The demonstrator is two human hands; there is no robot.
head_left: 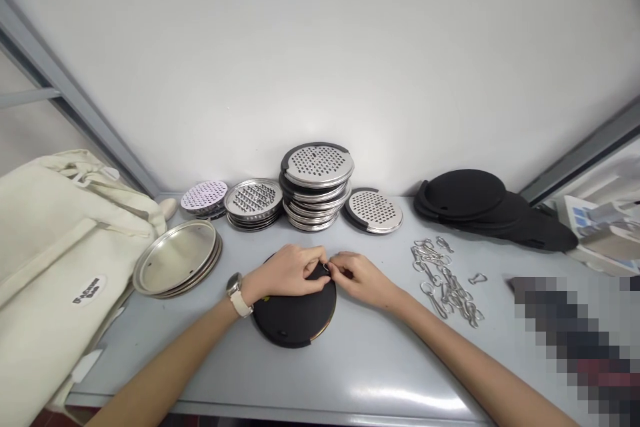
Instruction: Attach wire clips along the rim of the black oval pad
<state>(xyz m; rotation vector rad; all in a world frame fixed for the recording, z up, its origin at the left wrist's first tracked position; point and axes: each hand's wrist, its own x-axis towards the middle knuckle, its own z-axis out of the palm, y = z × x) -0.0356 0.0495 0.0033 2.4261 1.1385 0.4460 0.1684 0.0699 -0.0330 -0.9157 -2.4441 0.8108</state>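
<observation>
A black round disc (300,317) with a thin shiny strip at part of its rim lies flat on the table before me. Across its far part rests my left hand (293,271), wearing a wristwatch, its thumb and fingers closed at the disc's far right edge. My right hand (361,277) meets it there from the right, finger and thumb pinched on a small metal clip (326,267). Most of that clip is hidden by fingertips. Off to the right, several loose metal clips with rings (447,287) lie in a heap.
Behind my hands stand a tall stack of round graters (320,167), lower grater stacks (253,200) and a single grater (377,210). Round metal plates (177,257) are piled at left beside a cream bag (65,247). Black discs (465,193) overlap at back right.
</observation>
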